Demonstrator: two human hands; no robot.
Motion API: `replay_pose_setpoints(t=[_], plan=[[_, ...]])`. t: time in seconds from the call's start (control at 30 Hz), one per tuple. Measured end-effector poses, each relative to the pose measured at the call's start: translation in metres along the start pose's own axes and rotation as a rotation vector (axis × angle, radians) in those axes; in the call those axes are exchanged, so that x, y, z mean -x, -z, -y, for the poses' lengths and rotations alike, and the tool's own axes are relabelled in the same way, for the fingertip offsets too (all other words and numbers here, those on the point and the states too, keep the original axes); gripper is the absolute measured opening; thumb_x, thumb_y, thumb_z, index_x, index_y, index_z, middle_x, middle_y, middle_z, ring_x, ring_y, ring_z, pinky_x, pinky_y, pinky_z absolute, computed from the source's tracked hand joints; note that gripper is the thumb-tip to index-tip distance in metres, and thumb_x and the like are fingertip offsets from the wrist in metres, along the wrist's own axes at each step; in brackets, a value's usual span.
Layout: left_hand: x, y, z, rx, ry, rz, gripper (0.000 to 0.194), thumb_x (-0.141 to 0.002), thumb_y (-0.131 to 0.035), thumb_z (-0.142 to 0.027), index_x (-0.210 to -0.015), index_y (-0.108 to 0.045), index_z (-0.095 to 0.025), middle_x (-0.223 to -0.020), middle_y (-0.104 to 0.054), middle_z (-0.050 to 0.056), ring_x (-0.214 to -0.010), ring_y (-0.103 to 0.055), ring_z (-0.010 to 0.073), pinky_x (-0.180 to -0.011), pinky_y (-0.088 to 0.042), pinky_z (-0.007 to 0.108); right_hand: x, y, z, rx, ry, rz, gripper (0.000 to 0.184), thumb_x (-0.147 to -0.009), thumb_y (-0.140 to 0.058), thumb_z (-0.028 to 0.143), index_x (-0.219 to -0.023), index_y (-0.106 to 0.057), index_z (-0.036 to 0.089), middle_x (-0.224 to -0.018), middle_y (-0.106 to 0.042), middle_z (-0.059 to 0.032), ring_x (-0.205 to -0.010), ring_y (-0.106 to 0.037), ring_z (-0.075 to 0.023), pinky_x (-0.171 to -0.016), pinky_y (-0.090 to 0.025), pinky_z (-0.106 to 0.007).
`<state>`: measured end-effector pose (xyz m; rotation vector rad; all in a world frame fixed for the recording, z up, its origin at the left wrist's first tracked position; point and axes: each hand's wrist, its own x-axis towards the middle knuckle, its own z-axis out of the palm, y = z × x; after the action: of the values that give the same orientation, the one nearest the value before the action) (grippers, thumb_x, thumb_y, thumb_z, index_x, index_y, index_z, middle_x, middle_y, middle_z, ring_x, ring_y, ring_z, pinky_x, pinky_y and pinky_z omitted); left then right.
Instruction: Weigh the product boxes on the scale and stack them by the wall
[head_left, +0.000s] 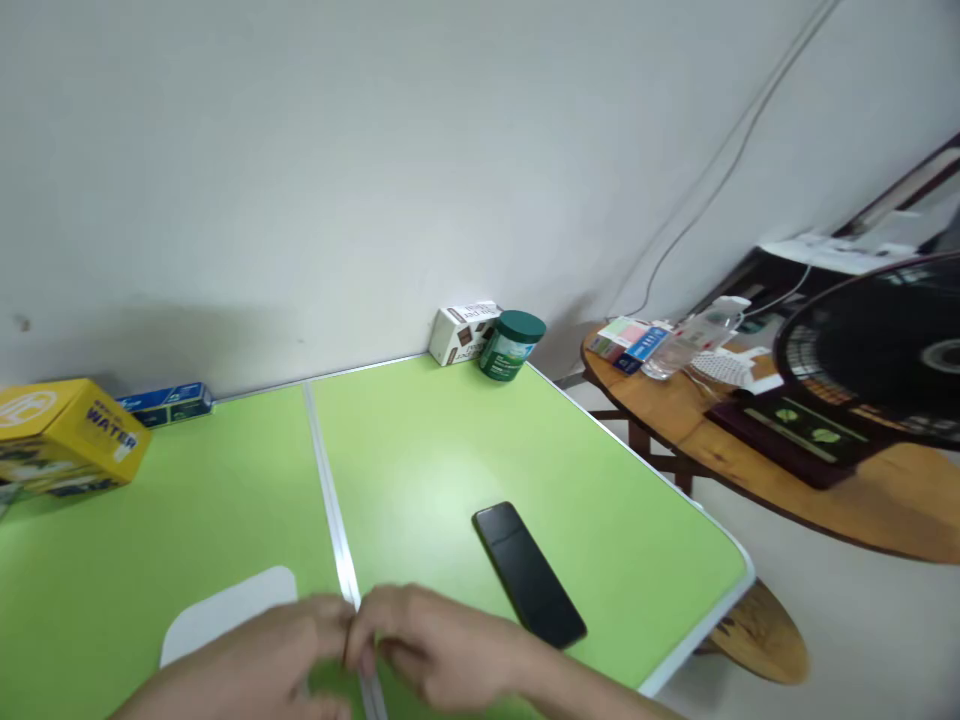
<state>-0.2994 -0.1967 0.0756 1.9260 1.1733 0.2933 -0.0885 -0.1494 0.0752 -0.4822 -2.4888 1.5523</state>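
Low in the head view, my left hand [289, 650] and my right hand [420, 640] meet over the metal seam of the green table [405, 460]. My right hand's fingers are pinched together and bent down against the left fingertips. The left fingers are closed too, with the thumb lower down. Both hands are somewhat blurred, and whatever lies between the fingertips is too small or hidden to make out. A flat white piece with rounded corners [225, 610] lies partly under my left hand. To the right of my right hand rests a black smartphone [529, 575].
At the back stand a white box [457, 335] and a green jar [512, 345]. A yellow box [75, 435] and a blue box [169, 403] sit at left. Beyond the right edge, a wooden table [900, 500] holds a bottle [694, 340] and a black fan [885, 340].
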Motion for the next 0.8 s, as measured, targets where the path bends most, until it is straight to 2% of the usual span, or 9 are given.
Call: replay_pose_setpoints(t=[0.07, 0.13, 0.27, 0.37, 0.43, 0.5, 0.63, 0.7, 0.8], plan=[[-0.04, 0.014, -0.018, 0.064, 0.049, 0.035, 0.028, -0.086, -0.053, -0.041, -0.108, -0.066, -0.029, -0.109, -0.066, 0.003, -0.102, -0.062, 0.0218, -0.091, -0.048, 0.036, 0.023, 0.027, -0.02, -0.137, -0.071, -0.24, 0.034, -0.077, -0.047, 0.002, -0.103, -0.062, 0.018, -0.103, -0.066, -0.0047, -0.1, -0.062, -0.0165, -0.091, -0.049, -0.032], [-0.085, 0.018, -0.035, 0.128, 0.1, 0.047, 0.032, -0.087, -0.05, -0.04, -0.114, -0.062, -0.026, -0.115, -0.063, 0.006, -0.108, -0.059, 0.0232, -0.096, -0.046, 0.04, 0.039, 0.05, -0.044, -0.267, -0.109, -0.396, 0.025, -0.081, -0.049, 0.008, -0.101, -0.06, 0.018, -0.1, -0.065, -0.0054, -0.097, -0.062, -0.0165, -0.09, -0.049, -0.035], [-0.185, -0.007, -0.054, 0.183, 0.086, -0.022, 0.048, -0.083, -0.055, -0.033, -0.129, -0.049, -0.023, -0.13, -0.054, 0.011, -0.118, -0.054, 0.0272, -0.102, -0.042, 0.046, 0.057, 0.092, -0.099, -0.331, -0.117, -0.713, 0.016, -0.078, -0.052, 0.014, -0.092, -0.056, 0.019, -0.092, -0.064, -0.0043, -0.09, -0.062, -0.017, -0.084, -0.05, -0.036], [-0.268, -0.024, -0.056, 0.27, -0.024, -0.169, 0.071, -0.074, -0.062, -0.019, -0.141, -0.036, -0.019, -0.147, -0.038, 0.015, -0.135, -0.038, 0.0298, -0.113, -0.03, 0.046, 0.065, 0.142, -0.142, -0.253, -0.145, -0.99, 0.028, -0.07, -0.052, 0.017, -0.098, -0.056, 0.018, -0.099, -0.064, -0.0077, -0.098, -0.062, -0.0209, -0.09, -0.049, -0.04], [-0.324, -0.025, -0.054, 0.34, -0.031, -0.249, 0.078, -0.07, -0.064, -0.012, -0.142, -0.035, -0.016, -0.151, -0.033, 0.018, -0.139, -0.033, 0.0329, -0.115, -0.025, 0.048, 0.071, 0.184, -0.171, -0.212, -0.2, -1.164, 0.043, -0.067, -0.052, 0.019, -0.11, -0.053, 0.018, -0.113, -0.061, -0.0123, -0.108, -0.058, -0.025, -0.095, -0.046, -0.045], [-0.374, -0.021, -0.053, 0.389, -0.012, -0.301, 0.082, -0.07, -0.063, -0.009, -0.145, -0.03, -0.014, -0.152, -0.031, 0.02, -0.138, -0.034, 0.035, -0.113, -0.028, 0.05, 0.076, 0.229, -0.199, -0.197, -0.245, -1.298, 0.06, -0.065, -0.052, 0.02, -0.125, -0.044, 0.015, -0.129, -0.052, -0.0183, -0.121, -0.051, -0.0307, -0.1, -0.041, -0.051], [-0.444, -0.013, -0.047, 0.401, -0.017, -0.368, 0.089, -0.075, -0.056, -0.004, -0.15, -0.009, -0.009, -0.155, -0.023, 0.022, -0.14, -0.031, 0.034, -0.109, -0.036, 0.047, 0.083, 0.302, -0.249, -0.168, -0.281, -1.462, 0.087, -0.058, -0.056, 0.018, -0.14, -0.028, 0.009, -0.149, -0.031, -0.0221, -0.138, -0.03, -0.0376, -0.109, -0.03, -0.054], [-0.464, -0.011, -0.041, 0.395, -0.028, -0.381, 0.091, -0.075, -0.055, -0.002, -0.15, -0.004, -0.007, -0.156, -0.02, 0.022, -0.141, -0.03, 0.0321, -0.109, -0.036, 0.044, 0.084, 0.324, -0.269, -0.158, -0.276, -1.482, 0.093, -0.055, -0.057, 0.016, -0.143, -0.025, 0.011, -0.152, -0.029, -0.019, -0.14, -0.025, -0.0371, -0.113, -0.026, -0.052], [-0.483, -0.007, -0.031, 0.379, -0.074, -0.386, 0.094, -0.072, -0.059, -0.002, -0.15, -0.009, -0.014, -0.157, -0.021, 0.017, -0.142, -0.028, 0.0287, -0.112, -0.033, 0.042, 0.084, 0.343, -0.29, -0.139, -0.244, -1.448, 0.096, -0.054, -0.058, 0.015, -0.144, -0.025, 0.015, -0.15, -0.036, -0.0156, -0.139, -0.029, -0.0355, -0.113, -0.026, -0.052]])
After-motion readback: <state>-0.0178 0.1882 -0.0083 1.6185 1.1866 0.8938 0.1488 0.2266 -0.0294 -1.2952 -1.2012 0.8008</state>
